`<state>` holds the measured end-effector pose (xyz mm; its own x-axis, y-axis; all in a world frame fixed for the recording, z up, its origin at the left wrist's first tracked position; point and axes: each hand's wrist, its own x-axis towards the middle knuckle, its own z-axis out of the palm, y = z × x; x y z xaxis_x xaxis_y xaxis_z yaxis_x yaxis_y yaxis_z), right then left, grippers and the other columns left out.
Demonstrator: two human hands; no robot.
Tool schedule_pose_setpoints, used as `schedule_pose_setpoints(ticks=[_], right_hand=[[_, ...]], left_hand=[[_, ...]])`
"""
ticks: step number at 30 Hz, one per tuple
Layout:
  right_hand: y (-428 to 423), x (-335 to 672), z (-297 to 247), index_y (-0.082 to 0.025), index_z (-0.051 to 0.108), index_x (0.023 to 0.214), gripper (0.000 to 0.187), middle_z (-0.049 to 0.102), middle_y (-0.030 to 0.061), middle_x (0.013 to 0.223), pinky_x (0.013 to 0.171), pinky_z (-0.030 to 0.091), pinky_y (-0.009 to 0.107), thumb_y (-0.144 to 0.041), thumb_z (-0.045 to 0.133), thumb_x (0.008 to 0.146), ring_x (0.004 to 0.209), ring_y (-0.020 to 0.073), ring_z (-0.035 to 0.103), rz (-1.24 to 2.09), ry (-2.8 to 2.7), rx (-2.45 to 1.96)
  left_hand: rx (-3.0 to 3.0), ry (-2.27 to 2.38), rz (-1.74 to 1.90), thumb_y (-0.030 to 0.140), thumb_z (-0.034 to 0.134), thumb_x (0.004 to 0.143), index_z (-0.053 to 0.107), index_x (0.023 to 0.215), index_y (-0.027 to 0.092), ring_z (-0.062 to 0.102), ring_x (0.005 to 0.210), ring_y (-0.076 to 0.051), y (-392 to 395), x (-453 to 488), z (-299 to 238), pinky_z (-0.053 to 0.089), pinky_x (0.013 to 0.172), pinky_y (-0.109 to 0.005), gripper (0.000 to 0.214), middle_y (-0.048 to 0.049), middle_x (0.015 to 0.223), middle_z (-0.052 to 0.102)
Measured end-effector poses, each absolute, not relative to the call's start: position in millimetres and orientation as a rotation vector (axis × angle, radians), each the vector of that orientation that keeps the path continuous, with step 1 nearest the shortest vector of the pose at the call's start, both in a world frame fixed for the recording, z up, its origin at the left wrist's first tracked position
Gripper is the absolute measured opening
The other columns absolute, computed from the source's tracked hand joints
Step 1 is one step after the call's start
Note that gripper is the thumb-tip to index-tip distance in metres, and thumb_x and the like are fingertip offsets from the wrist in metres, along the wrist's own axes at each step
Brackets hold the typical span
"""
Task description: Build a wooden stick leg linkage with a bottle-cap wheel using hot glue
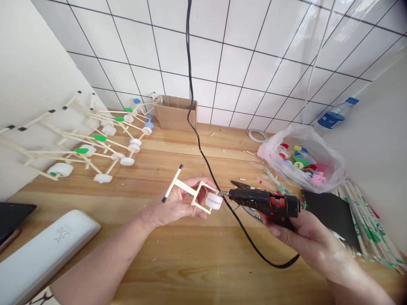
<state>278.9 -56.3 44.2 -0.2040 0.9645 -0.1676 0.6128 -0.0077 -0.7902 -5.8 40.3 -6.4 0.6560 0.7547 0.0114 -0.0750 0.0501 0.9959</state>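
My left hand [173, 207] grips a small frame of pale wooden sticks [186, 186] with a black-tipped crossbar at its left end. At its right end, a white bottle-cap wheel [213, 201] sits between the two prongs. My right hand [299, 233] is wrapped round a black hot glue gun [263, 202], whose nozzle points left and meets or nearly meets the wheel's upper right edge. A small red light glows on the gun's side. Pliers [251, 212] lie partly hidden beneath the gun.
Several stick bicycle models [98, 148] stand at the left, near a cardboard box [176, 112]. A black cord [203, 152] crosses the middle. On the right are a plastic bag of caps [302, 159], a tape roll [257, 135], a water bottle [337, 113] and wrapped chopsticks [372, 224].
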Motion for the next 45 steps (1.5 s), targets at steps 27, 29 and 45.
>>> schedule_pose_setpoints(ticks=[27, 29, 45], right_hand=[[-53.2, 276.4, 49.7, -0.020, 0.063, 0.099, 0.022, 0.066, 0.0043, 0.091, 0.070, 0.050, 0.029, -0.037, 0.054, 0.088, 0.087, 0.0221, 0.060, 1.090, -1.889, -1.617], [-53.7, 276.8, 48.2, -0.020, 0.063, 0.100, 0.023, 0.067, 0.0045, 0.091, 0.070, 0.050, 0.029, -0.037, 0.056, 0.087, 0.085, 0.0220, 0.060, 1.081, -1.853, -1.614], [-54.2, 276.5, 48.1, -0.020, 0.060, 0.097, 0.025, 0.062, 0.0049, 0.090, 0.071, 0.048, 0.032, -0.042, 0.050, 0.089, 0.086, 0.0228, 0.056, 1.038, -1.934, -1.678]], left_hand=[[1.377, 0.647, 0.706, 0.020, 0.082, 0.059, 0.062, 0.102, 0.019, 0.055, 0.079, -0.015, 38.8, -4.4, -6.2, 0.048, 0.069, -0.026, 0.048, -0.0026, 0.088, 0.061], [1.378, 0.651, 0.703, 0.021, 0.082, 0.059, 0.062, 0.103, 0.019, 0.055, 0.079, -0.016, 38.5, -4.4, -5.7, 0.048, 0.069, -0.026, 0.048, -0.0030, 0.087, 0.062], [1.332, 0.653, 0.718, 0.015, 0.082, 0.057, 0.062, 0.100, 0.017, 0.055, 0.078, -0.015, 38.3, -3.1, -1.0, 0.049, 0.066, -0.025, 0.047, -0.0028, 0.085, 0.062]])
